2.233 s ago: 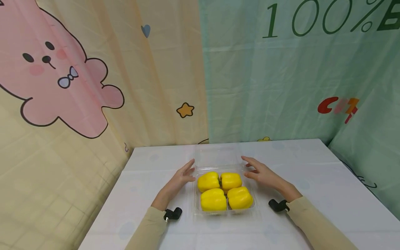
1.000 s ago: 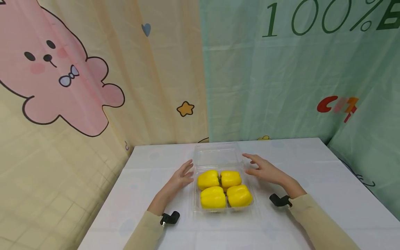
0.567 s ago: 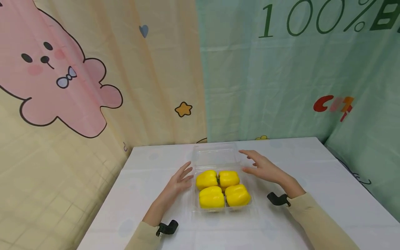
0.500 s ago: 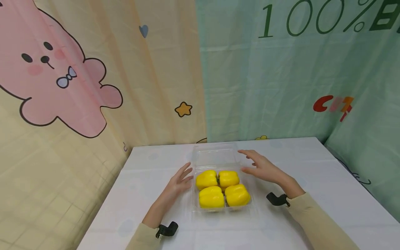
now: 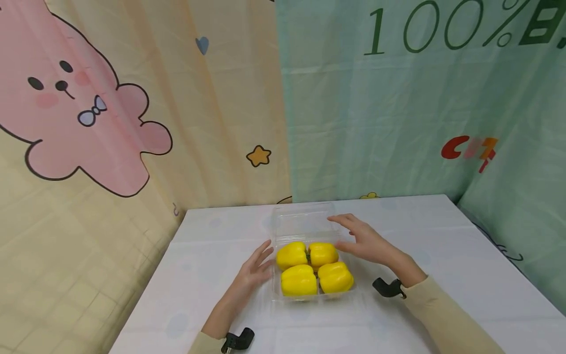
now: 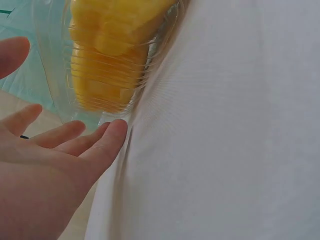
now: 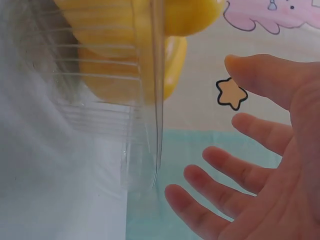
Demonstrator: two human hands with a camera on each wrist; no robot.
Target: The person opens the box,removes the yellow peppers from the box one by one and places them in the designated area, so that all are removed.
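Observation:
A clear plastic clamshell box (image 5: 313,298) sits on the table with its lid (image 5: 305,220) folded back flat behind it. Several yellow bell peppers (image 5: 298,280) fill the box in two rows. My left hand (image 5: 251,273) is at the box's left side, fingers spread and loosely extended; in the left wrist view its fingertips (image 6: 118,128) are right by the ribbed wall. My right hand (image 5: 367,242) hovers at the back right corner, its fingers reaching over the lid's right edge. In the right wrist view the right hand's fingers (image 7: 220,157) are parted beside the box, holding nothing.
A white cloth covers the table (image 5: 212,231). Behind it hangs a printed curtain (image 5: 230,108), cream on the left and green on the right. Black wrist cameras (image 5: 387,288) are strapped at both sleeves.
My right hand has drawn left, its fingertips now over the lid's edge. My left hand has come slightly toward me along the box's left side. The box and peppers stay in place.

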